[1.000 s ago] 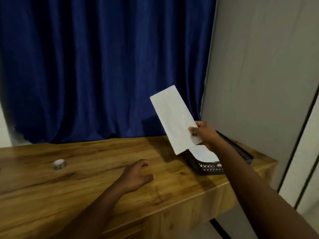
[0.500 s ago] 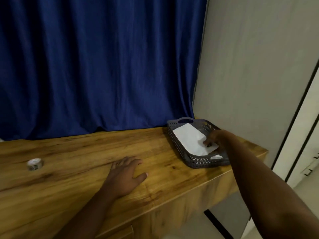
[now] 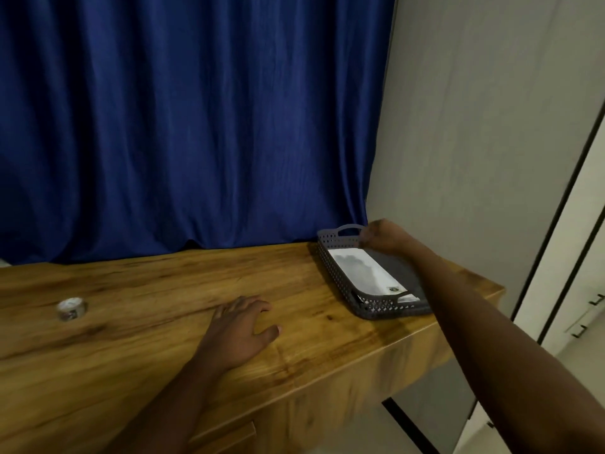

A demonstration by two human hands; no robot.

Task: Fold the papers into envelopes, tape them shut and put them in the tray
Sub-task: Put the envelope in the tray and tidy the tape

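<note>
1. Right hand (image 3: 383, 236): reaches over the far end of the dark grey perforated plastic tray (image 3: 337, 270), by its far handle. Blurred; fingers look curled, but can't tell whether they grip anything or touch the rim.
2. Right forearm runs from the lower right corner of the view across the tray's right side, hiding part of it.
3. Left hand (image 3: 240, 332): palm down, flat on the wooden tabletop (image 3: 147, 339), fingers spread and relaxed, thumb out to the right; holds nothing.
4. White folded paper envelope (image 3: 363, 271): lies flat inside the tray, lengthwise along its left wall. Small dark mark near its near corner. A 2nd bit of white paper (image 3: 407, 298) peeks out under it at the tray's near end.
5. Tray sits at the tabletop's far right corner, just short of the right edge, turned at an angle to the edges.
6. Small roll of tape (image 3: 71, 309), silvery/blurred: on the tabletop toward the left edge, well apart from both hands and tray.
7. Behind the tabletop's far edge: dark blue pleated curtain (image 3: 196, 126). To the right: pale grey wall (image 3: 474, 126), then white cabinet doors (image 3: 582, 224) w/ dark trim and small dark handles.
</note>
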